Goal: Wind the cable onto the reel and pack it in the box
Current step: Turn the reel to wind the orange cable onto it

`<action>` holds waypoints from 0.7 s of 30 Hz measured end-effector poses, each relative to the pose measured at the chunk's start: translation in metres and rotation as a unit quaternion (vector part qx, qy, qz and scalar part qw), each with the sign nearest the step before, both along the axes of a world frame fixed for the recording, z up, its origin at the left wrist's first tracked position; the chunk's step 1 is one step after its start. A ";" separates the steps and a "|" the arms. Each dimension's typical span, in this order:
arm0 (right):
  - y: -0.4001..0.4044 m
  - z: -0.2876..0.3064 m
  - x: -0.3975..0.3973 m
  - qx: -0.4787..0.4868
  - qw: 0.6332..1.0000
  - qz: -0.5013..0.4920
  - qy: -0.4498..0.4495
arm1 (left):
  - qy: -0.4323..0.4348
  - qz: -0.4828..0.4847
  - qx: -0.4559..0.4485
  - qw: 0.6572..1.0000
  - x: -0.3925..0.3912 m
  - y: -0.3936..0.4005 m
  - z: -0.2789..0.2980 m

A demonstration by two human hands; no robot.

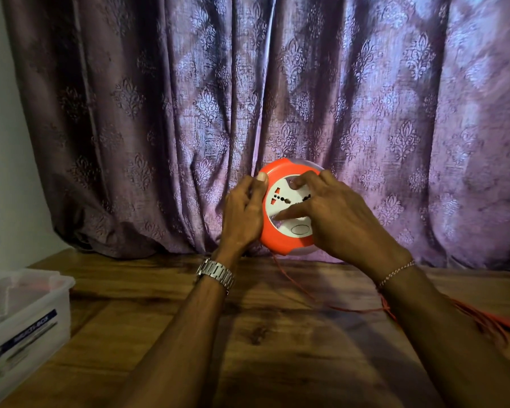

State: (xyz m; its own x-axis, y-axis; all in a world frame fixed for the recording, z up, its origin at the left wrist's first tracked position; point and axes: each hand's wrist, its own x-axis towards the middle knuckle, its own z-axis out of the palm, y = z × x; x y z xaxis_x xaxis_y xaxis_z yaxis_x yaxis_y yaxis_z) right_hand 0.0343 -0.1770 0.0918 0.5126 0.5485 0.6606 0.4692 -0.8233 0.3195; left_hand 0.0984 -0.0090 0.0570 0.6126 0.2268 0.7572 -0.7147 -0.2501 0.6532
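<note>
the reel point(289, 206), orange with a white socket face, is held up on edge above the far side of the worktop point(256, 334), just in front of the curtain point(248, 98). the left hand point(243, 210) grips the reel's left rim, thumb curled over the orange edge and the other fingers hidden behind it. the right hand point(333, 210) lies over the reel's right side, its fingers bent and pressing on the white face, one near the top, one near the bottom; it curls round the reel. a thin red cable point(301, 287) drops from the reel's lower edge to the worktop and trails away to the right of the reel, passing under the right forearm to a loose red bundle with the plug, blurred, near the frame's right edge. the box point(21, 319), clear plastic, sits on the worktop well to the left of the reel and nearer the person. a metal watch point(217, 273) is on the left wrist, below the reel.
</note>
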 end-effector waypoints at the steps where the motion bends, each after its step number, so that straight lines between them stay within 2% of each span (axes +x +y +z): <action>1: 0.000 -0.001 0.000 0.005 1.000 -0.004 -0.015 | 0.000 0.001 0.000 1.000 0.000 0.000 0.000; 11: 0.006 -0.006 -0.003 0.162 0.980 -0.080 -0.081 | -0.009 0.017 0.008 1.000 -0.004 0.001 0.002; 14: 0.006 -0.004 -0.003 0.132 0.984 -0.081 -0.088 | -0.010 0.025 0.013 1.000 -0.004 0.001 0.002; 18: 0.003 -0.001 -0.006 0.104 0.991 0.009 -0.083 | -0.002 0.006 -0.003 1.000 -0.004 0.001 0.001; 21: -0.003 0.005 -0.006 0.045 0.998 0.037 -0.035 | -0.001 -0.002 -0.011 1.000 -0.004 0.002 0.001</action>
State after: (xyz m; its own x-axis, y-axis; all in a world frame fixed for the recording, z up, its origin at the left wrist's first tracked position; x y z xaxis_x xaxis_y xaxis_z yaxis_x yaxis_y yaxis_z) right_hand 0.0280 -0.1799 0.0965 0.4238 0.5203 0.7414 0.5086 -0.8140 0.2805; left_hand 0.0948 -0.0065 0.0584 0.6114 0.2408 0.7538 -0.7173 -0.2337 0.6564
